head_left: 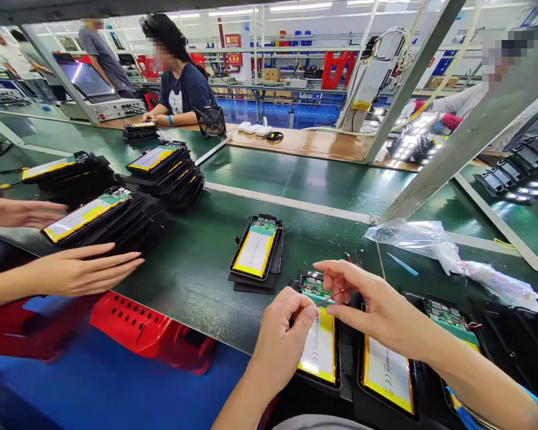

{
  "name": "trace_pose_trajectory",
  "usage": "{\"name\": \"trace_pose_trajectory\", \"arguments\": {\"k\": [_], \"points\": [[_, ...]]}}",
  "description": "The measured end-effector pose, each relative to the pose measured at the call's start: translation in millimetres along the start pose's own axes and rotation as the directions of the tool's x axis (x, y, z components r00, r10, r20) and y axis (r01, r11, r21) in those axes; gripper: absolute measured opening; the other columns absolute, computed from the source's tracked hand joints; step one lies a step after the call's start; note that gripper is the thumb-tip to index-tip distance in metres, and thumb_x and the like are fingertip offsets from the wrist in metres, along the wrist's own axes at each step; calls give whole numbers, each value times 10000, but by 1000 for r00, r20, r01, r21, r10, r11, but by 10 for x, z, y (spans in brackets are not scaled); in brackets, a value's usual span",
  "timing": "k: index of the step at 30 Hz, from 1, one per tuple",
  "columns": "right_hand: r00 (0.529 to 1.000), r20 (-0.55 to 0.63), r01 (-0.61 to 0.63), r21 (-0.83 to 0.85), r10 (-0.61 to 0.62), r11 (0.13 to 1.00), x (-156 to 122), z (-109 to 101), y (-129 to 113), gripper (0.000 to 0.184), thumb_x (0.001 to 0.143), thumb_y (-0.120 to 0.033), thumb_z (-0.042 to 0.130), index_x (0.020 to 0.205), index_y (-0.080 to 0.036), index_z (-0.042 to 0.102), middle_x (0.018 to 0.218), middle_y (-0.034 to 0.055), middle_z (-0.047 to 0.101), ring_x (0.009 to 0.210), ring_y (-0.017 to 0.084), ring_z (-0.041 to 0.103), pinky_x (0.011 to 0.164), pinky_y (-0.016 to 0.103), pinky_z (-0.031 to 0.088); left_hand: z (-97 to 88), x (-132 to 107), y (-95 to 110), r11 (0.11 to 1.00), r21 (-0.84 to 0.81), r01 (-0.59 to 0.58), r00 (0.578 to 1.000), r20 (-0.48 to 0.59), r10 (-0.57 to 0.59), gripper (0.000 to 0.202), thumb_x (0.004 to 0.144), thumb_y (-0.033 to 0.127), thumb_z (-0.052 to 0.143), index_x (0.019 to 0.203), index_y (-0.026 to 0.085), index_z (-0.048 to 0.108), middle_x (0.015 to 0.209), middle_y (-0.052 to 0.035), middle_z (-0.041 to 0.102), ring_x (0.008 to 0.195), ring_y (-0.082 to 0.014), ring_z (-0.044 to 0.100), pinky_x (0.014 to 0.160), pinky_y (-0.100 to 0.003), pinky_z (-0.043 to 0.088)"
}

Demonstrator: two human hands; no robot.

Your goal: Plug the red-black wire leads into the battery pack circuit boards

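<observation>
Left hand point(280, 340) pinches a thin red wire point(329, 300) between narrow-set fingers point(302, 307) above a circuit board point(314, 288); right hand point(376, 307) hovers, fingers close beside it (battery pack point(319, 352) lies flat on the desk point(197, 298), board in reach).

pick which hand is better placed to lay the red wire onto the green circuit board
Likely the left hand: its fingertips seem to pinch the red wire beside the green circuit board, while the right hand hovers above.

The green assembly-line bench point(197, 292) carries stacked black battery housings point(255, 254) — and a crumpled plastic bag point(412, 239).
</observation>
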State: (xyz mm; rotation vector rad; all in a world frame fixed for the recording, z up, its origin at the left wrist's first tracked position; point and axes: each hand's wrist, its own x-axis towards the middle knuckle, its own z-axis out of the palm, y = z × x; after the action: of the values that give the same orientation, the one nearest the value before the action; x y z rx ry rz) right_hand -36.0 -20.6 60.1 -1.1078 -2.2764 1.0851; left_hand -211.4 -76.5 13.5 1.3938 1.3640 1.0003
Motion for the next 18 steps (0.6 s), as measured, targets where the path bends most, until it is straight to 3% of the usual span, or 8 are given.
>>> {"name": "trace_pose_trajectory", "arguments": {"k": [4, 6, 12, 15, 18], "points": [[994, 55, 100, -187, -91, 977, -5, 15, -42, 122, 904, -231, 475, 930, -231, 595, 921, 48, 579, 835, 177, 516, 720, 310, 436, 8, 14, -15, 996, 65, -56, 998, 15, 55, 221, 911, 307, 454, 763, 204, 582, 807, 8, 539, 795, -128, 505, 687, -241, 345], [994, 59, 105, -257, -93, 961, -2, 42, -46, 161, 914, -220, 452, 804, -213, 570, 826, 36, 564, 771, 169, 494, 680, 303, 413, 30, 31, -30, 995, 78, -70, 997, 23, 68, 232, 918, 323, 447, 772, 210, 587, 805, 10, 540, 801, -126, 511, 694, -241, 349], [999, 36, 49, -287, -41, 957, 18, 83, 23, 138, 892, -180, 456, 767, -207, 508, 778, 6, 532, 728, 148, 477, 646, 275, 378, 80, 66, -93, 989, 134, -70, 998, 11, 69, 212, 917, 315, 455, 804, 226, 611, 825, 12, 577, 800, -124, 541, 712, -241, 374], [1000, -11, 0, -366, -4, 930, 62, 57, 123, 158, 897, -180, 438, 754, -204, 500, 766, 3, 528, 711, 148, 474, 652, 282, 370, 64, 21, -155, 967, 251, -45, 995, -78, 67, 230, 934, 321, 399, 957, 240, 612, 932, -14, 608, 870, -150, 571, 760, -260, 402], [998, -45, -49, -491, 31, 870, 119, 53, 251, 165, 891, -175, 442, 738, -200, 498, 755, 3, 531, 722, 156, 479, 685, 301, 367, 43, -64, -254, 904, 421, 76, 981, -191, 7, 285, 933, 324, 363, 1065, 222, 594, 1000, -59, 620, 889, -200, 600, 758, -302, 423]]}}
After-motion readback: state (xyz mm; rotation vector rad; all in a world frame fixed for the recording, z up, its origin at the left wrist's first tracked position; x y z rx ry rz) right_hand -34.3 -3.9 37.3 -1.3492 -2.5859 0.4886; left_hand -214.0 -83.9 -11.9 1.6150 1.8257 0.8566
